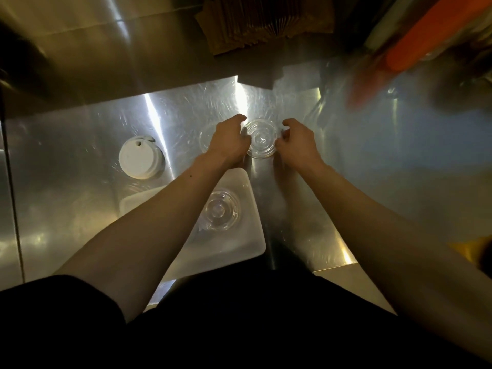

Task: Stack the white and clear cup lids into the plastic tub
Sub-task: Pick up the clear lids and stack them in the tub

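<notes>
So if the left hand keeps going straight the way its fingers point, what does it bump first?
Probably the clear lid. The left hand curls its fingers toward that lid's near edge, maybe already touching it; the right hand is beyond, on the other side.

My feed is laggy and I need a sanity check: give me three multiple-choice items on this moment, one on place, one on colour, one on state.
1. Where is the white lid?
A. In the tub
B. On the counter left of the hands
C. Under the right hand

2. What colour is the lid in the tub?
A. Clear
B. White
C. Orange

3. What is happening to the clear stack?
A. It lies untouched
B. It sits in the tub
C. Both hands flank it

Answers:
1 B: it sits on steel counter, outside the tub.
2 A: the tub lid is see-through.
3 C: the left hand and right hand curl fingers around it.
</notes>
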